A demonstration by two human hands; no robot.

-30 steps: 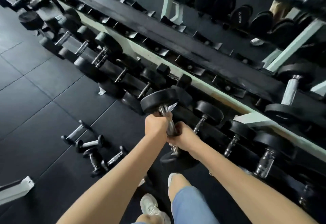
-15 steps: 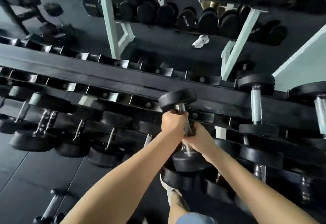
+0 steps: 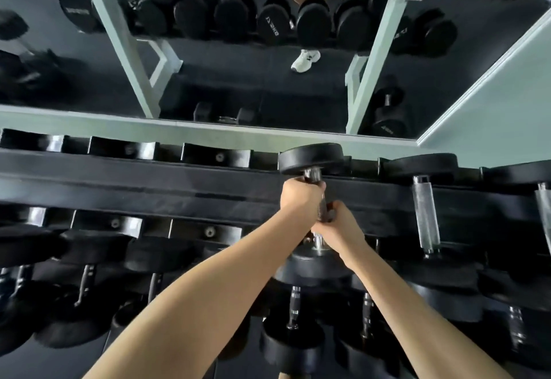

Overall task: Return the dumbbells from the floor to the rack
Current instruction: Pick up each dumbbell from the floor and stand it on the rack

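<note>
1. While both arms reach up from the bottom of the frame, the left grip [image 3: 301, 196] is curled tight round the upper part of the handle, just under the far head of the dumbbell [image 3: 310, 158].
2. The right grip [image 3: 338, 226] is wrapped round the lower part of the same handle, touching the left one.
3. The dumbbell lies lengthwise in the middle of the frame, across the top shelf of the rack [image 3: 149, 182]. Its far head is at the back rail and its near head at the front edge. I cannot tell whether it rests on the shelf or hangs just above it.
4. The black rack runs left to right across the middle of the frame, with metal cradles showing along its left half.
5. Just to the right, a second dumbbell [image 3: 425, 208] with a silver handle lies on the same shelf, parallel to the held one.
6. More dumbbells [image 3: 293, 340] sit on the lower shelf along the bottom of the frame.
7. A mirror [image 3: 238, 86] fills the upper part, reflecting dark weights and a white shoe [image 3: 305, 60].
</note>
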